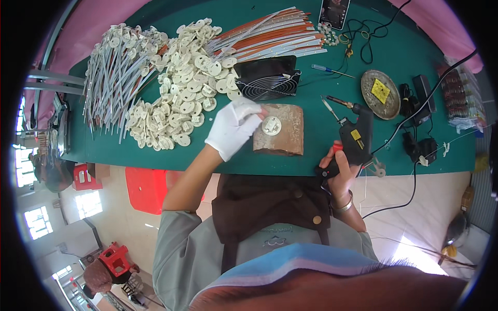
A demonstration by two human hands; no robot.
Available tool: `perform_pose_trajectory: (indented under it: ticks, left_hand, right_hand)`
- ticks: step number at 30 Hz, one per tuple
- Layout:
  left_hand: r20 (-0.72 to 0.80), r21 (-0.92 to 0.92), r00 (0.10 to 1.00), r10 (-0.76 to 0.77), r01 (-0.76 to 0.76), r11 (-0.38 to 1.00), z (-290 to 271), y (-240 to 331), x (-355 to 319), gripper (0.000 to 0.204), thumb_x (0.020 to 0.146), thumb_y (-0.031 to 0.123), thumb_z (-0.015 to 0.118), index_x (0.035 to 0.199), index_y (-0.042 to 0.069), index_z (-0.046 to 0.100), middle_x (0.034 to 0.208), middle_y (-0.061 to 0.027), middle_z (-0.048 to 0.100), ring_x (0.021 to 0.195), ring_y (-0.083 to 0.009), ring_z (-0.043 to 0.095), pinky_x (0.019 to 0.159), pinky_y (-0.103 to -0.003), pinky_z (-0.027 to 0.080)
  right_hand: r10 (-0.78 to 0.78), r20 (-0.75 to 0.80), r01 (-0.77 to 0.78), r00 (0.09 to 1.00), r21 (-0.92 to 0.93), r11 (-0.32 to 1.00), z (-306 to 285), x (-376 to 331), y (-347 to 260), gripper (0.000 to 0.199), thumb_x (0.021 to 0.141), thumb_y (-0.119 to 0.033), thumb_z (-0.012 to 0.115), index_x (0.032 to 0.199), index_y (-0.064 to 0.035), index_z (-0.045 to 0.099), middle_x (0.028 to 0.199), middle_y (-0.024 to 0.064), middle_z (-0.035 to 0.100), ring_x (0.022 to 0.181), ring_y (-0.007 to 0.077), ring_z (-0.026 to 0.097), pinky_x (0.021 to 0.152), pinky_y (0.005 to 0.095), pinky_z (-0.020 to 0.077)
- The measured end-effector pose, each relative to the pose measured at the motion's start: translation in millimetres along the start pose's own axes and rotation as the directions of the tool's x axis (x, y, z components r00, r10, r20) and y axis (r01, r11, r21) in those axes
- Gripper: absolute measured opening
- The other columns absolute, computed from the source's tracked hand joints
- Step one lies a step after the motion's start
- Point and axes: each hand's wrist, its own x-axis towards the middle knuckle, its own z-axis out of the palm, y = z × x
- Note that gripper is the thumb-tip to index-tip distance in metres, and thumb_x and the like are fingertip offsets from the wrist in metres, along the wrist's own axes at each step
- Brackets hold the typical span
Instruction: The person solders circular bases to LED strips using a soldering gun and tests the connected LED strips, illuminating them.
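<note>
A round white disc (271,126) with small parts on its face lies flat on a brown brick-like block (289,140) near the table's front edge. My left hand (234,127), in a white glove with bare fingertips, reaches in over the block's left side. Its fingers are drawn together at the disc's upper left edge; what they pinch, if anything, is hidden. To the right of the block, my bare right hand (342,176) is wrapped round the grip of a black soldering gun (359,136), with a finger at its red trigger. The gun's tip points up and left, apart from the disc.
A heap of white discs (181,88) and bundles of thin strips (275,36) cover the table's left and back. Behind the block stands a black fan (267,78). Rightward are a screwdriver (332,70), a round dish with yellow sponge (388,111), and black cables (438,85).
</note>
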Motion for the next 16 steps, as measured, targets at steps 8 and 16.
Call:
perform_pose_trajectory:
  ticks: [8, 16]
  left_hand:
    - [0.199, 0.157, 0.957, -0.209, 0.180, 0.971, 7.5, 19.4, 21.1, 0.021, 0.082, 0.023, 0.060, 0.087, 0.004, 0.067, 0.087, -0.0096, 0.058, 0.074, -0.0221, 0.058, 0.068, -0.031, 0.047]
    - [0.379, 0.119, 0.829, -0.412, 0.398, 0.910, 0.8, 24.0, 35.4, 0.029, 0.080, 0.028, 0.064, 0.092, 0.002, 0.067, 0.097, -0.0125, 0.062, 0.083, -0.0212, 0.063, 0.078, -0.034, 0.049]
  right_hand:
    - [-0.010, -0.005, 0.010, 1.000, -0.082, 0.997, -4.5, 2.2, 3.8, 0.027, 0.086, -0.008, 0.052, 0.109, 0.0063, 0.050, 0.076, 0.0111, 0.054, 0.053, 0.0171, 0.055, 0.051, 0.0311, 0.0481]
    - [-0.006, 0.014, 0.006, 1.000, -0.003, 1.000, -4.5, 3.1, 2.7, 0.024, 0.086, -0.002, 0.053, 0.108, 0.0076, 0.052, 0.076, 0.0113, 0.057, 0.054, 0.0183, 0.058, 0.053, 0.0303, 0.0494]
